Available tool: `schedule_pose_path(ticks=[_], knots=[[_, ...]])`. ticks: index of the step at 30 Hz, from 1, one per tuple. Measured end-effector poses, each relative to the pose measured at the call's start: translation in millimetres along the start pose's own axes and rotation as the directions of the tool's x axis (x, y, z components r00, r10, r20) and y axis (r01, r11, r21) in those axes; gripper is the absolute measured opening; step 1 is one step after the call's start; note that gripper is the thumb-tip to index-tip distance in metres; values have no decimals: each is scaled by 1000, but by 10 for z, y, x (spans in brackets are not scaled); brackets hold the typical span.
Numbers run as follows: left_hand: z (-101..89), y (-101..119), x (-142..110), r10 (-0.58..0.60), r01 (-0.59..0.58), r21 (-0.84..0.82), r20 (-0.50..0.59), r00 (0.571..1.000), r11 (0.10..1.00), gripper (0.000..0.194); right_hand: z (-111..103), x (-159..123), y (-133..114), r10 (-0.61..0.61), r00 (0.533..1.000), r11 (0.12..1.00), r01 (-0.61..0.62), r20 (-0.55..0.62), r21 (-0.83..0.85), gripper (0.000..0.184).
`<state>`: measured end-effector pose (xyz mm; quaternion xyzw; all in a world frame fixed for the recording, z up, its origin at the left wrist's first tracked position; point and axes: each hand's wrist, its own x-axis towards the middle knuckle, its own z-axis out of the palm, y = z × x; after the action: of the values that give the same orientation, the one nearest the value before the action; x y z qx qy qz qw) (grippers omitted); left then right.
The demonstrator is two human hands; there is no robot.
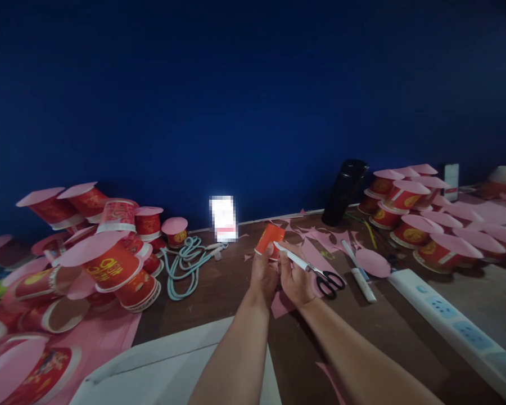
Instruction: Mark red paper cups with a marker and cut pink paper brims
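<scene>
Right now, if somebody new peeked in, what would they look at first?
Probably the bright, blurred screen, shining at the foot of the dark blue wall. Next, the red cups with pink discs, piled at both sides. Then, in the middle, the left hand holding a red piece and the right hand a white tube.

Gap over brown tabletop (219, 287) between coiled cable (184, 269) and left hand (264, 275); scissors (320, 275), power strip (455, 322) block low path rightward.
</scene>
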<state>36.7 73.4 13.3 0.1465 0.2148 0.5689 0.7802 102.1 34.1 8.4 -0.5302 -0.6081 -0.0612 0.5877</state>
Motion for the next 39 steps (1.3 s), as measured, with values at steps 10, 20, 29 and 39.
schedule_pose_path(ticks=[10,20,29,39], knots=[[-78,-59,107,104,-105,43,8,995,994,17,13,3,55,15,1000,1000,-16,-11,-14,21],[-88,-96,130,126,-127,50,29,992,991,15,-15,56,51,27,999,999,-28,-26,-39,23],[-68,-83,96,108,-111,81,33,994,991,12,-29,78,48,46,997,998,-48,-56,-28,21],[-39,-80,77,93,-92,47,-10,996,995,17,-43,111,91,57,995,996,-63,-83,-65,22]])
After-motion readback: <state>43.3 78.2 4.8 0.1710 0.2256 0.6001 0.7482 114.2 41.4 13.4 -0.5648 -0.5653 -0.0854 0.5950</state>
